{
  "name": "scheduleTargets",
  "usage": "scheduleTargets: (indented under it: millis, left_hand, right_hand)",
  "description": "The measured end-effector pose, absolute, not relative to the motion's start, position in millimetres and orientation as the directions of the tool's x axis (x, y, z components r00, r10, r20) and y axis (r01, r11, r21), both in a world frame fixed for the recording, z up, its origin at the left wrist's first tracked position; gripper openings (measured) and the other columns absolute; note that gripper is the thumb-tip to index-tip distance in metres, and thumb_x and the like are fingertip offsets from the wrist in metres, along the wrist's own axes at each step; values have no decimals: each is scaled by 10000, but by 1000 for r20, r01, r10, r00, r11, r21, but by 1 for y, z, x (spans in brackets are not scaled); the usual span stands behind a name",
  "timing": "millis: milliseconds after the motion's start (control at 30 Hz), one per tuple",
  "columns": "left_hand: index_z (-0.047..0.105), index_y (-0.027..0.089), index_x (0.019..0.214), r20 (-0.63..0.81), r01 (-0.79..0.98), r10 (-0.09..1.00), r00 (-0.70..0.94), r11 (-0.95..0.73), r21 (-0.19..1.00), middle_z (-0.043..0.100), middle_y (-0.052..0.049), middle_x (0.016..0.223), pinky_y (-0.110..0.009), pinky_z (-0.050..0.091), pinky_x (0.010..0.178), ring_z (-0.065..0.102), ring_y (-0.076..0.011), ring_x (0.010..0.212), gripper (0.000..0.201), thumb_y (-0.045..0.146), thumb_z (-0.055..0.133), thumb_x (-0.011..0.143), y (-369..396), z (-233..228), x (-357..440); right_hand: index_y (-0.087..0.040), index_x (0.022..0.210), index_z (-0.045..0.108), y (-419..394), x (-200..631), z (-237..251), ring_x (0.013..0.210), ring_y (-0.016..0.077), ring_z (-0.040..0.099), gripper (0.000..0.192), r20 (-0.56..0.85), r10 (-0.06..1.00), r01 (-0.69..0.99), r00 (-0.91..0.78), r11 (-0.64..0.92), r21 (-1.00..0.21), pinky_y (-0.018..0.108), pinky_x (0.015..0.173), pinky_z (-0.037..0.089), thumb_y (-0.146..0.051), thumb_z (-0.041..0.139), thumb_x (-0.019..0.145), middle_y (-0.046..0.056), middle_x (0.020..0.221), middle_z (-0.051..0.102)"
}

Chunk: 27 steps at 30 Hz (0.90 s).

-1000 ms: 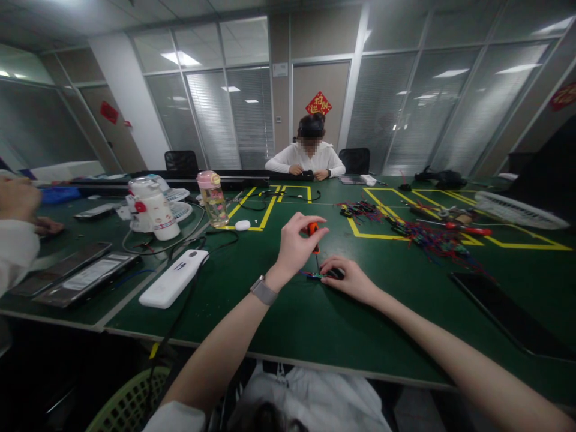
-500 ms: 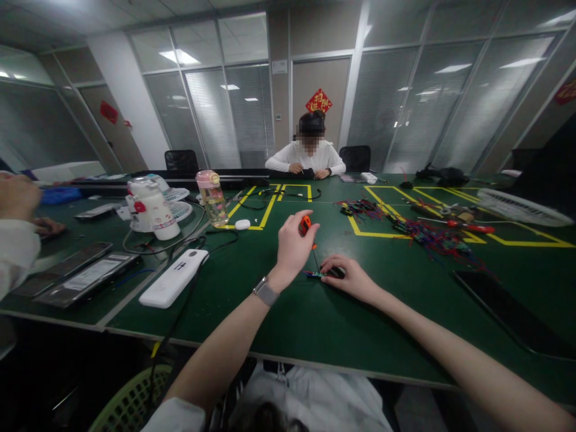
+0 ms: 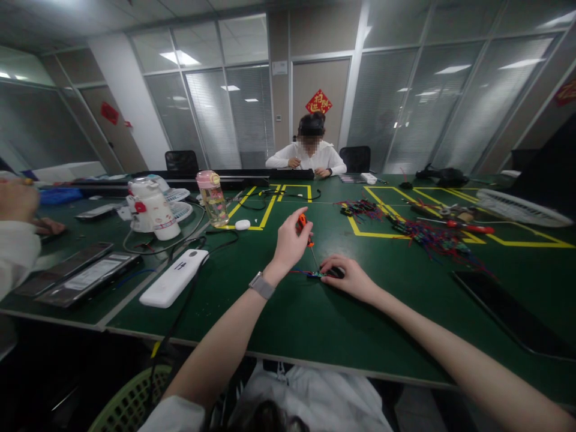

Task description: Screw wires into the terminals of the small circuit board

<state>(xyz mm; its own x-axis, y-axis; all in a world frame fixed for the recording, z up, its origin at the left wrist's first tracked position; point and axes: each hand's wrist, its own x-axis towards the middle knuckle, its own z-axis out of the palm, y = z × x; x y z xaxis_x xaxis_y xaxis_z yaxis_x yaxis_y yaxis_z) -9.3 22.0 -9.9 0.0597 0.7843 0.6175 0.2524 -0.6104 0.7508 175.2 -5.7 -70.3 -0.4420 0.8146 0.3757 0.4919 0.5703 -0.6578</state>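
Note:
My left hand is closed around the orange-and-black handle of a screwdriver. The screwdriver leans, its thin shaft running down to a small green circuit board on the table. Red and blue wires come off the board's left end. My right hand rests on the table with fingers curled, thumb and fingertips gripping the board's right end. Something dark shows under those fingers; I cannot make it out. Whether the screwdriver's tip touches a screw is too small to tell.
Bundles of wired boards lie to the right, beside a red-handled tool and a black phone-like slab. On the left stand a white power strip, a pink-lidded bottle and a white bottle. Another person sits opposite.
My left hand has shifted slightly left, and the screwdriver's handle leans further left. More red and blue wire shows left of the board. My right hand has stayed in place.

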Motion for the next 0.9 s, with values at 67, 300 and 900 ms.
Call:
scheduleTargets:
  millis: [67,300,900]
  left_hand:
    - [448,229,1340,665,202,696,271,-716,668,603,-60,1052,-213,549,653,657,-108,756,439,181,493,906,10,-4,-5]
    - [614,202,1083,809,622,535,243,-726,293,540,-29,910,-270,526,719,574,-145,771,269,321,640,843,-11,3,0]
    - [660,176,1037,853,438,467,234,-834,336,587,-44,867,-295,516,772,586,-149,797,232,333,590,882,-7,5,-2]
  right_hand:
    - [-198,806,708,-6,175,-71,927,216,621,74,380,811,486,-444,575,-658,377,897,461,-244,691,751,62,954,676]
    - [-196,796,709,-6,174,-70,940,220,619,70,381,819,488,-429,565,-666,378,899,460,-225,703,733,63,958,674]
    - [-199,807,705,-5,176,-71,926,220,623,79,375,813,499,-445,573,-650,381,898,456,-251,696,749,61,962,675]
